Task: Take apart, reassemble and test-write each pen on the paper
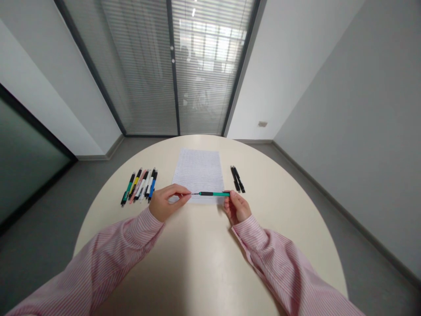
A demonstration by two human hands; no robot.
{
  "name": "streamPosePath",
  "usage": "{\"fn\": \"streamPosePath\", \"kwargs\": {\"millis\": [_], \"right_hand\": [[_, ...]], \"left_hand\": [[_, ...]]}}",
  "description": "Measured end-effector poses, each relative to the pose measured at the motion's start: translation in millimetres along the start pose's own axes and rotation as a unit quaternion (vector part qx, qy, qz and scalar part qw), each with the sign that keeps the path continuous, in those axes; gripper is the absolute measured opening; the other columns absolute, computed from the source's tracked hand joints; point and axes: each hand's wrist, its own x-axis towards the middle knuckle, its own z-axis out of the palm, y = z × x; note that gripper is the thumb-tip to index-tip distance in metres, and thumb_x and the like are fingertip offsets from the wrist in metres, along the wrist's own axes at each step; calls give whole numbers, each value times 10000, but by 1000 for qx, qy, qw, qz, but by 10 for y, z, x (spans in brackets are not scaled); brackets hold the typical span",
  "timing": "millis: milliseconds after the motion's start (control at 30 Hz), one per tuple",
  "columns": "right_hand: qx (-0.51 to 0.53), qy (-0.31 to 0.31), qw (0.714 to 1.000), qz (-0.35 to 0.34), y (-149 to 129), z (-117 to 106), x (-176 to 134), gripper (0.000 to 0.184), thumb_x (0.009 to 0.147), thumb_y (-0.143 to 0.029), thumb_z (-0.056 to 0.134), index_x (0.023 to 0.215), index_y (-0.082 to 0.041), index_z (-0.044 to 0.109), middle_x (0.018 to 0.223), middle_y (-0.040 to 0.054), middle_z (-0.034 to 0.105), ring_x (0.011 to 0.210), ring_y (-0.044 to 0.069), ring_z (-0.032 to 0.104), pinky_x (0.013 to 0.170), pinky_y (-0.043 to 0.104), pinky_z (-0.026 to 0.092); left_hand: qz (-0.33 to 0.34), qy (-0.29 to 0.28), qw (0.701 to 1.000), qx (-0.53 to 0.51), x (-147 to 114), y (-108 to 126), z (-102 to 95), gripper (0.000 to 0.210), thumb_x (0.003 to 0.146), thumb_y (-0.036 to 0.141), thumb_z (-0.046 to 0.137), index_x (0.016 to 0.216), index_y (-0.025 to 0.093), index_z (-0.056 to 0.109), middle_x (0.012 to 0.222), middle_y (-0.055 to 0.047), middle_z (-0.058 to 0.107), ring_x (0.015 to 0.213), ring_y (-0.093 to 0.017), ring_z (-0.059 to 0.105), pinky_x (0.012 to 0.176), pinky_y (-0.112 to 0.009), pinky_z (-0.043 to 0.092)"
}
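My right hand [238, 207] is closed around the right end of a green pen [220, 194] with a black grip, held level above the front part of a written sheet of paper [199, 171]. A thin refill [195, 193] juts from the pen's left end. The thumb and forefinger of my left hand [169, 202] pinch the far end of this refill, and the fingertips hide that end. Both hands are just above the table, near the sheet's lower edge.
Several pens [141, 184] in mixed colours lie side by side on the left of the round cream table [210, 263]. Two black pens [237, 179] lie right of the sheet. Beyond the table stands a glass partition with blinds [148, 79]; white walls flank it.
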Motion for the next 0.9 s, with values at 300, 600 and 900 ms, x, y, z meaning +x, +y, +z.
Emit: {"fn": "streamPosePath", "kwargs": {"millis": [300,600,900], "right_hand": [[-7,-16,1000,-9,-9,18,-25,330,581,-362,788,743,-109,652,482,-15,589,382,52,514,338,116,431],[27,-12,1000,1,17,-58,30,351,557,-365,804,752,-114,654,502,-17,599,401,47,513,373,122,453],[29,-11,1000,0,12,-11,27,331,583,-351,789,755,-109,643,504,-10,596,401,54,511,361,127,443]], "left_hand": [[-193,-46,934,-298,-53,-43,91,285,692,324,699,673,149,475,891,-145,700,775,-225,682,710,-384,573],[-120,92,988,-7,7,-15,-86,180,795,300,566,771,142,647,739,-51,696,623,-132,631,573,-246,523],[136,-57,943,297,-71,-157,-6,151,832,221,535,797,198,680,725,-21,675,693,-133,595,670,-260,493]]}}
